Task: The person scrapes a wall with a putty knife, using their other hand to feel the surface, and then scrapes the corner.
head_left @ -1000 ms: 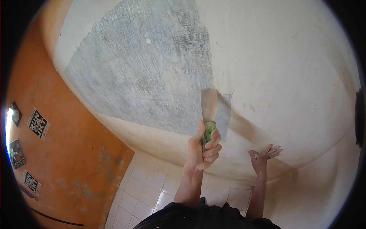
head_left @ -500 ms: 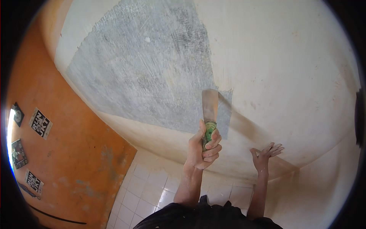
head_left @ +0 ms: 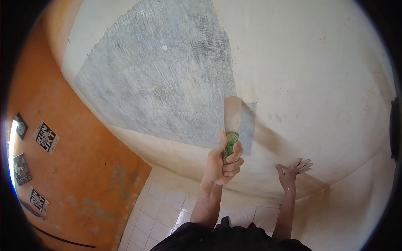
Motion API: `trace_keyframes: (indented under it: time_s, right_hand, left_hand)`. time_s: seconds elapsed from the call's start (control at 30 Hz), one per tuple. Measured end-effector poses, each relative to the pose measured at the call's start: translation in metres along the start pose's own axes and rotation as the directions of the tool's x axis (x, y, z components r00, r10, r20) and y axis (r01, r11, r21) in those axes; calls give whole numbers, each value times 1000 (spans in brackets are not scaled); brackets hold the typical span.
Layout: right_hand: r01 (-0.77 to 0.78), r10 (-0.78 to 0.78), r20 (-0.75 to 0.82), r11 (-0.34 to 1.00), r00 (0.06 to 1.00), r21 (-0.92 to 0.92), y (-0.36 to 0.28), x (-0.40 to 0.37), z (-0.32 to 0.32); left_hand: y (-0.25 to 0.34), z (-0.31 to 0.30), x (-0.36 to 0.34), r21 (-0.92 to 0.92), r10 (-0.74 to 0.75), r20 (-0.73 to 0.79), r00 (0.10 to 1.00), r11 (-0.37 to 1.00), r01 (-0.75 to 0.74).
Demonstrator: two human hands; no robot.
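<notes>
My left hand [head_left: 224, 165] is closed around the green handle [head_left: 229, 147] of a scraper, with the thumb along its left side. The wide flat blade [head_left: 233, 113] points up at the wall. Its tip lies over the lower right part of a grey scraped patch [head_left: 167, 83], near the border with the pale coating; whether it touches cannot be told. To the right, my right hand [head_left: 291, 173] rests on the lower pale wall [head_left: 301, 104] with its fingers spread, holding nothing. Pale dust marks its fingers.
On the left an orange wall [head_left: 83, 167] carries several stickers, among them a black-and-white sticker [head_left: 46, 137]. White tiles [head_left: 163, 209] cover the floor below. A dark object [head_left: 395, 129] sits at the right edge of view.
The view has shifted slightly, moving the walls a little in the picture. The scraper blade appears slightly further right and looks paler. Both hands keep their pose.
</notes>
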State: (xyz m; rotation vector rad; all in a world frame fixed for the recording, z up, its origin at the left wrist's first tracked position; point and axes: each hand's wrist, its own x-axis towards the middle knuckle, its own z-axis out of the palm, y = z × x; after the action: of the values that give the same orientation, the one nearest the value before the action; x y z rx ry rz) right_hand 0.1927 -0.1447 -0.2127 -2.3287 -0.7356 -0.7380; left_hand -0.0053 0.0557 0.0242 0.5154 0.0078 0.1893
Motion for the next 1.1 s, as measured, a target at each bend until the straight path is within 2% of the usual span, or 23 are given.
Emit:
trace_keyframes:
  time_s: [0.23, 0.3, 0.5, 0.57, 0.7, 0.77, 0.83, 0.9, 0.93, 1.0, 1.03, 1.1]
  right_hand:
    - [21, -21, -17, 1000, 1000, -2, -3, -1, -4]
    - [17, -17, -2, 1000, 1000, -6, -3, -2, -3]
    - [2, -2, -15, 1000, 1000, 17, -2, 0, -4]
    - [0, 0, -21, 1000, 1000, 25, -5, -4, -4]
    - [11, -12, -20, 999, 1000, -33, -5, 4, -5]
    - [0, 0, -13, 1000, 1000, -26, -4, 5, -6]
    - [49, -53, -77, 997, 996, -59, -6, 2, -4]
    - [36, -39, -45, 998, 998, -51, -3, -3, -5]
    - [19, -20, -20, 999, 1000, -37, -1, -1, -4]
    - [21, -23, -60, 999, 998, -36, -3, 1, 0]
    - [31, -35, -80, 998, 996, -48, -4, -1, -1]
    - [15, -17, -49, 999, 999, -43, -7, -4, -4]
  left_hand:
    - [0, -2, -1, -68, -60, 69, 996, 996, 65]
    - [-9, -5, -3, 10, -12, -18, 1000, 1000, 12]
    - [-2, -1, -2, -59, -79, 52, 996, 995, 82]
    - [-7, -7, -5, -66, -74, 31, 997, 995, 76]
    - [-6, -2, 4, -74, -70, 80, 994, 994, 76]
    - [-6, -2, 5, -54, -67, 41, 997, 996, 69]
    - [-6, -8, -3, -32, -63, -10, 998, 998, 62]
    - [-12, -14, -4, -117, -85, 61, 995, 989, 91]
    - [-12, -10, 3, -110, -87, 76, 993, 989, 95]
    - [-5, 6, 16, -56, 0, 156, 988, 998, 9]
    - [4, 30, 25, -12, 40, 132, 990, 999, -39]
    - [18, 49, 27, 34, 32, 159, 987, 999, -38]
